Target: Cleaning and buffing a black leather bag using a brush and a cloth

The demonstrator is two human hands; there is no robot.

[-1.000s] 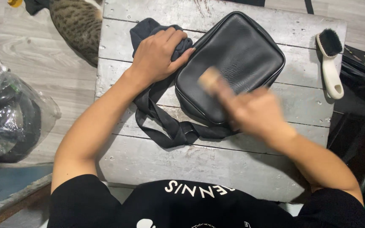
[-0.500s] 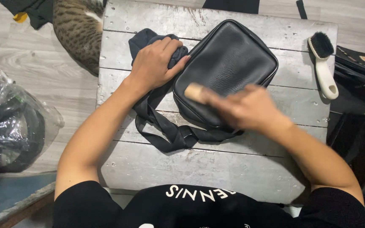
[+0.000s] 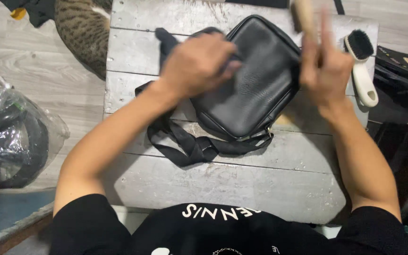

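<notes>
Black bag (image 3: 253,89) lies between left hand (image 3: 199,63) and right hand (image 3: 324,68)

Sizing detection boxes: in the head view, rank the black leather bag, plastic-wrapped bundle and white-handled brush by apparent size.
1. black leather bag
2. plastic-wrapped bundle, cropped by the frame edge, so unsure against the bag
3. white-handled brush, clearly smallest

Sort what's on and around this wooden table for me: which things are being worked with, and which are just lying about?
In use:
black leather bag, under the left hand
dark cloth, at the left hand
wooden-handled tool, in the right hand

Lying about:
white-handled brush
bagged dark items on the floor
tabby cat
black case
</notes>
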